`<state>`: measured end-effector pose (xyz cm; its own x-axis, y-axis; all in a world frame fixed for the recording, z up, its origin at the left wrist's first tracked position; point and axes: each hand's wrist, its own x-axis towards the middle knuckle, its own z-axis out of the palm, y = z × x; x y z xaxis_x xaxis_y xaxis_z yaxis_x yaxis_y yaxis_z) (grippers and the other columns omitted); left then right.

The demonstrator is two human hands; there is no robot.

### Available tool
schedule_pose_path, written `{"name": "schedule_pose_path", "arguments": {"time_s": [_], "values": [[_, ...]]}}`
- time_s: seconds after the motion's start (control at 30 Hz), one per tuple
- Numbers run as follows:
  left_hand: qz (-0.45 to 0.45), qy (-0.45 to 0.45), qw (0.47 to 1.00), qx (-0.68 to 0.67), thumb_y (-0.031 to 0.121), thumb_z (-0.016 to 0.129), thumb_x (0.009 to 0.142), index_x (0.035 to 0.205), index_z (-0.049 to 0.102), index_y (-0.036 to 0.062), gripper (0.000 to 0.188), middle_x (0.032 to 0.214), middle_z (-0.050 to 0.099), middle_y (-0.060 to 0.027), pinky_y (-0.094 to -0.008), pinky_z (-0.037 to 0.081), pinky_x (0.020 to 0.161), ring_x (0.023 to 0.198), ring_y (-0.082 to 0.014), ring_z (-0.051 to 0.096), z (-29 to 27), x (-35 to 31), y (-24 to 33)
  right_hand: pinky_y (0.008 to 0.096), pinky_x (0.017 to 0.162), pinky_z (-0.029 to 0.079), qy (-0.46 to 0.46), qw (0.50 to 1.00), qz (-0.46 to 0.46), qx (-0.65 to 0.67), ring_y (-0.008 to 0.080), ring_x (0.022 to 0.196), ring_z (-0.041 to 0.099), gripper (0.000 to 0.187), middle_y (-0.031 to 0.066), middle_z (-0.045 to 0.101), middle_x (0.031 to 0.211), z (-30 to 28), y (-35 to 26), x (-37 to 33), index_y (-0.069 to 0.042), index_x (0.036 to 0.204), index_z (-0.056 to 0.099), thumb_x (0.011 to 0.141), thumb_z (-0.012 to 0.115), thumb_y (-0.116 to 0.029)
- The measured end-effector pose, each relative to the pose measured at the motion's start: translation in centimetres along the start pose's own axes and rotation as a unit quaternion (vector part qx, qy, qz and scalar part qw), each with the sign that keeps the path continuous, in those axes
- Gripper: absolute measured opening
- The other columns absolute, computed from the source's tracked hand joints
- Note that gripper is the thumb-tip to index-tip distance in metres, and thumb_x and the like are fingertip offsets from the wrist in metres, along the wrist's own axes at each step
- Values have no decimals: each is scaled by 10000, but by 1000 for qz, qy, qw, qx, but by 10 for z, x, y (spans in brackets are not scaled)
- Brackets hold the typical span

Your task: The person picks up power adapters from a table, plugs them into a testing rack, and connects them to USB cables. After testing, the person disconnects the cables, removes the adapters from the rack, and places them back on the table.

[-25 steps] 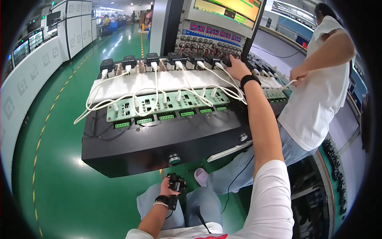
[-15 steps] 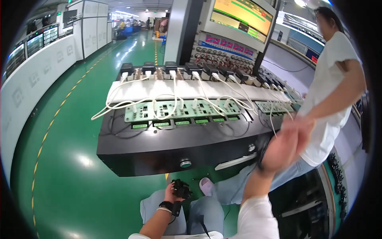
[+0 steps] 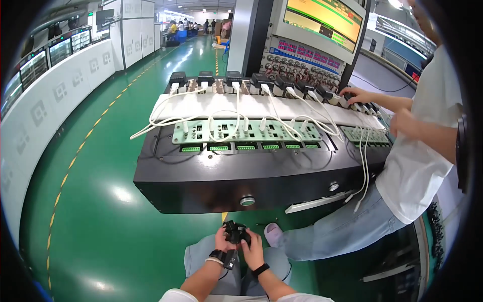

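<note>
My left hand (image 3: 222, 240) is closed around a small cluster of black power adapters (image 3: 234, 232) above my lap. From the other side my right hand (image 3: 254, 251) grips the same cluster, its fingers bent against the black pieces. How many pieces there are is hard to make out. Beyond my hands stands a black test bench (image 3: 211, 171), with a row of black adapters (image 3: 233, 76) plugged in along its back. White cables (image 3: 271, 105) run from these over a white strip to a pale green socket board (image 3: 201, 132).
On the right a co-worker (image 3: 432, 116) in a white shirt reaches to the adapters at the row's right end. Two white cables (image 3: 363, 171) dangle over the bench's front edge. A lit screen (image 3: 322, 22) stands behind. Green floor (image 3: 110, 221) extends on the left.
My right hand has come down from the right side of the bench to the adapters in my left hand. The co-worker now reaches to the row. Two cables now hang off the front edge.
</note>
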<state>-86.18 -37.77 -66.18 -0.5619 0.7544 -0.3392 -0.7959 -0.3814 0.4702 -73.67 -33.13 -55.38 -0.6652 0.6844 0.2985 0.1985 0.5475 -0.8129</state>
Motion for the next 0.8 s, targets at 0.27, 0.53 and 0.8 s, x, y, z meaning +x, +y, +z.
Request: {"name": "schedule_pose_path", "arguments": {"time_s": [0.27,0.53,0.8], "values": [[-141,-13,965,-222,388,502,795,1061,596,132,381,1125,576,-173,-605,299,999,1056,-380,531,58,-33,23,336,796,505,77,888,228,392,190,893,589,387,86,563,1094,-45,18,4,-36,1215,497,897,568,-244],[-150,-43,970,-185,429,523,760,1067,597,178,403,1151,570,-140,-594,344,977,1051,-342,533,53,-26,20,343,880,496,112,755,57,643,248,997,571,459,139,540,1148,-155,-69,48,-58,1305,409,937,506,-315],[-222,3,965,-141,466,494,763,1171,532,118,537,1198,560,-143,-291,434,558,749,-228,559,60,-16,14,286,804,443,69,742,-32,666,225,1001,494,554,117,549,1122,-170,-83,68,-32,1268,440,867,601,-378]]}}
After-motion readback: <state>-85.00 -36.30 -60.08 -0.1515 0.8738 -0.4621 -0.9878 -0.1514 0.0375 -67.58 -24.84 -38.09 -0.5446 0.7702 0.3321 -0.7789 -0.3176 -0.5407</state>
